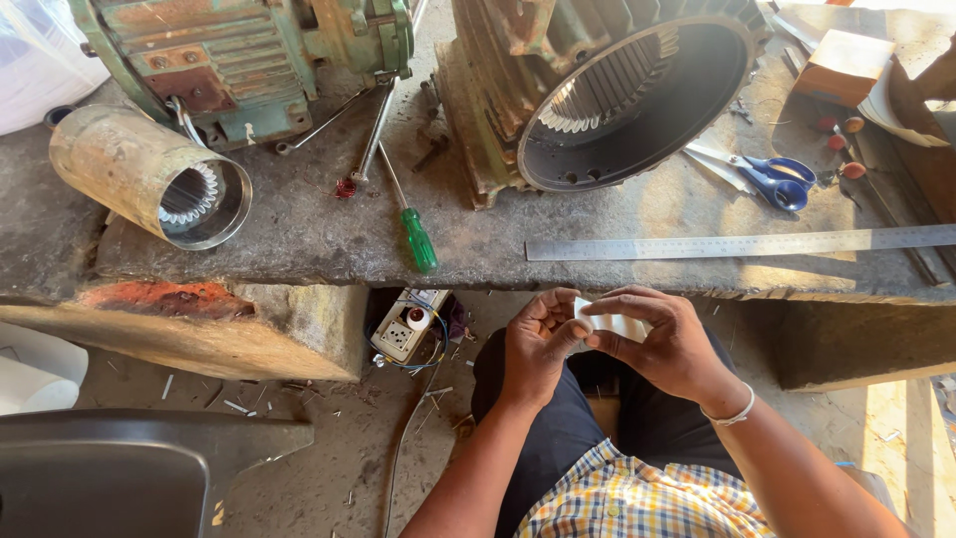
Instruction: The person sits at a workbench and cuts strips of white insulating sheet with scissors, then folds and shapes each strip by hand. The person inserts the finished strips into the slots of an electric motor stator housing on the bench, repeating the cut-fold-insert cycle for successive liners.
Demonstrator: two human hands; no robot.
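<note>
Hands together below desk edge: left hand and right hand both pinch white paper strip, held taut for folding; steel ruler and scissors within reach.

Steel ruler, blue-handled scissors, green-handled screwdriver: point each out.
steel ruler [737, 244], head view, middle of the blade.
blue-handled scissors [782, 179], head view, on the blue handle loops.
green-handled screwdriver [419, 239], head view, on the green handle.

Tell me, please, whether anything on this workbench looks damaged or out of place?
Yes: the stone bench has a broken front edge at the left, exposing a reddish patch. A power strip lies on the littered floor below. Both hands hold a small white paper piece.
</note>
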